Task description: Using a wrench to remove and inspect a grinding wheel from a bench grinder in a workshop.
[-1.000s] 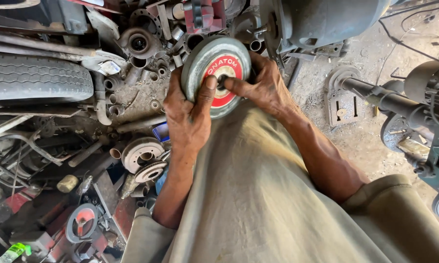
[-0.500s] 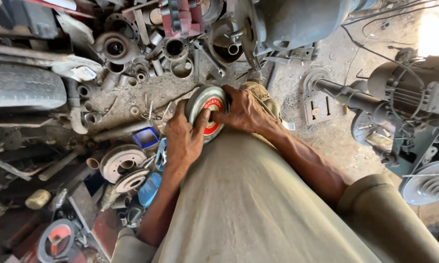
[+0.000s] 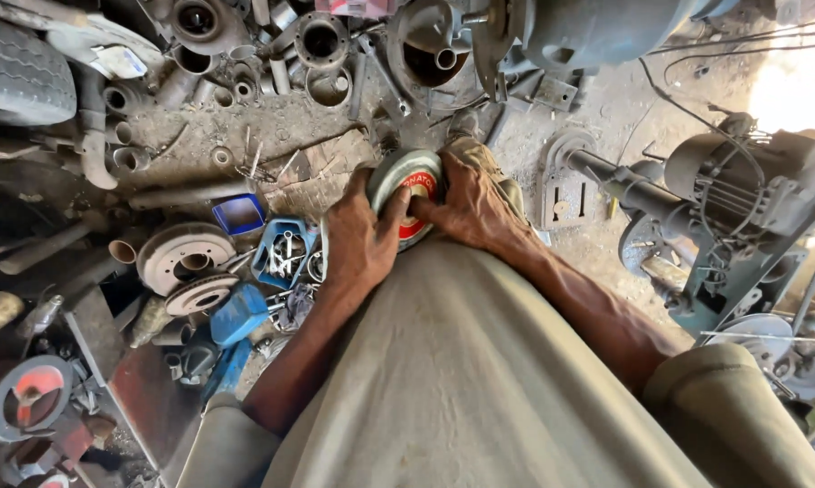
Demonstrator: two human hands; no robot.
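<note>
A round grey grinding wheel (image 3: 405, 181) with a red centre label stands on edge just beyond my knee. My left hand (image 3: 360, 242) grips its left rim, fingers spread over the face. My right hand (image 3: 467, 204) holds the right side, thumb near the red centre. Both forearms reach forward over my khaki trouser leg (image 3: 461, 380). The wheel's lower part is hidden behind my hands and leg.
Scrap metal covers the dirt floor: pipes and rings (image 3: 244, 63), brake discs (image 3: 183, 258), a blue tray of bolts (image 3: 281, 251), a tyre (image 3: 18, 77) at far left. A motor-driven machine (image 3: 733, 181) stands at right, a red-centred disc (image 3: 29, 398) lies lower left.
The wheel has come down and closer to my knee, turning more edge-on, with both hands still on it. The view has shifted so the machine at right shows more.
</note>
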